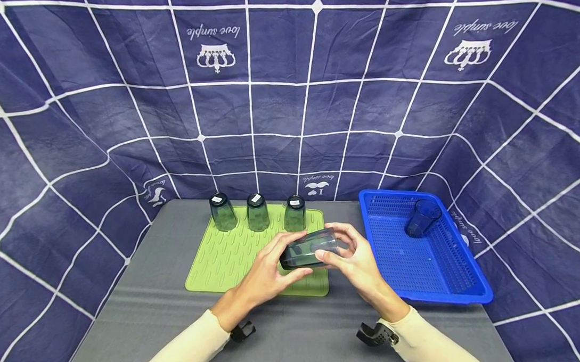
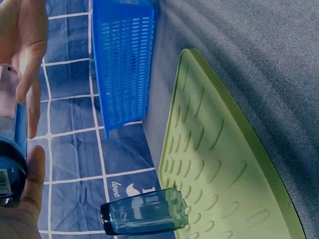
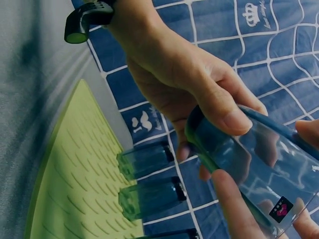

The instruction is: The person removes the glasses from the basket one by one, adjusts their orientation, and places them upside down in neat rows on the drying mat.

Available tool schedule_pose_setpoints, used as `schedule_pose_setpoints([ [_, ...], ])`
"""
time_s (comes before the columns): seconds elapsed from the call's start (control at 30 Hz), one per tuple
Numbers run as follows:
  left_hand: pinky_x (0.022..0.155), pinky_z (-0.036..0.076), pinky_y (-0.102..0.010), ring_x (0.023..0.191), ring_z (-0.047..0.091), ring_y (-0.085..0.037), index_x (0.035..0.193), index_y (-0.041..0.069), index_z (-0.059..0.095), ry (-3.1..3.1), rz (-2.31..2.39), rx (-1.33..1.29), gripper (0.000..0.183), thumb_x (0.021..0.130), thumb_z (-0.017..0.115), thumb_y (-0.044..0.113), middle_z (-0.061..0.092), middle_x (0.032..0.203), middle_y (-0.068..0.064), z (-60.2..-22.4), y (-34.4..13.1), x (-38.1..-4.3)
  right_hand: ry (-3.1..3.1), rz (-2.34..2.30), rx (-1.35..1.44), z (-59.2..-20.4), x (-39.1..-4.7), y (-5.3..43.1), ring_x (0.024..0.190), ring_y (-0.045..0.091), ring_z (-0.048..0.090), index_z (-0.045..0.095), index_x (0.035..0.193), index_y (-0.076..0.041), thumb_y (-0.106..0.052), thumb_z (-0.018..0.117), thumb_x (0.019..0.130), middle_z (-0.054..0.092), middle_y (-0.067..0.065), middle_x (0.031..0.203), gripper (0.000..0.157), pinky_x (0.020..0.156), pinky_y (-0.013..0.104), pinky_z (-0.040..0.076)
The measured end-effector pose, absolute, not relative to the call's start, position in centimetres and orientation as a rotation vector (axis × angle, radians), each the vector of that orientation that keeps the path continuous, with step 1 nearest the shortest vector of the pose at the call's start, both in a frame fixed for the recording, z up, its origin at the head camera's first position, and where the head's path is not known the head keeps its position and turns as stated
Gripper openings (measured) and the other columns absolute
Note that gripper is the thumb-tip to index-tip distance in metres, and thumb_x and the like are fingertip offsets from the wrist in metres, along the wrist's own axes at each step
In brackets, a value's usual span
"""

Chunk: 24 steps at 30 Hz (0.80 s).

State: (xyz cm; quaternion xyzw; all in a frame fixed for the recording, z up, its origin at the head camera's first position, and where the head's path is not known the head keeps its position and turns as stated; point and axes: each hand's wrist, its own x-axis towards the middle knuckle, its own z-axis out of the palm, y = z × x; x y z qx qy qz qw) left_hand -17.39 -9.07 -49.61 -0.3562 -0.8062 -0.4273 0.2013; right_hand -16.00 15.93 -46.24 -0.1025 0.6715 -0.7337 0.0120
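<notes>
Both hands hold a dark tinted drinking glass on its side above the front right of a green drying mat. My left hand grips the base end, fingers above and thumb below. The rim end is in my right hand, its thumb lying along the near side. A small dark sticker shows on the glass wall in the right wrist view, and a white label on the base in the left wrist view. Three similar glasses stand upside down along the mat's back edge: left, middle and right.
To the right sits a blue perforated plastic basket, with another glass leaning in its back right corner. A grey cloth covers the table. Dark blue checked curtains hang behind and at both sides.
</notes>
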Motion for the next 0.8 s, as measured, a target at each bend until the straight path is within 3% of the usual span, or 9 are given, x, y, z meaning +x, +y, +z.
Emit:
schedule_pose_setpoints([
  [0.27,0.116,0.064,-0.042,0.133,0.076,-0.022,0.163,0.018,0.064,-2.231,-1.230,-0.984,0.084,0.089,0.104,0.024,0.075,0.148,-0.004,-48.9,-9.3,-17.3,2.031,-2.324,-0.379,-46.8,-16.1,15.9,0.110,0.019,0.084,0.049,0.161,0.007,0.006,0.081,0.098,0.073,0.012,0.140,0.070,0.086,0.044,0.075],
  [0.5,0.116,0.064,-0.041,0.134,0.077,-0.025,0.159,0.015,0.064,-2.217,-1.231,-0.968,0.083,0.087,0.106,0.022,0.076,0.149,-0.005,-48.4,-9.6,-17.0,1.971,-2.318,-0.462,-47.1,-16.0,16.0,0.113,0.018,0.083,0.045,0.161,0.005,0.004,0.077,0.102,0.071,0.003,0.143,0.067,0.086,0.045,0.075],
  [0.7,0.107,0.067,-0.039,0.129,0.078,-0.023,0.154,0.015,0.064,-2.221,-1.279,-0.933,0.081,0.086,0.107,0.021,0.078,0.148,-0.004,-47.9,-9.9,-16.8,1.956,-2.296,-0.503,-47.2,-16.0,16.1,0.117,0.019,0.082,0.049,0.160,-0.003,0.002,0.075,0.105,0.068,0.004,0.148,0.062,0.088,0.048,0.075],
  [0.8,0.104,0.068,-0.038,0.129,0.078,-0.023,0.153,0.015,0.064,-2.211,-1.294,-0.928,0.081,0.085,0.107,0.019,0.079,0.148,-0.004,-47.5,-10.1,-16.7,1.951,-2.279,-0.533,-47.2,-16.0,16.2,0.120,0.018,0.081,0.047,0.163,0.001,0.002,0.073,0.106,0.066,0.004,0.150,0.063,0.091,0.050,0.074],
])
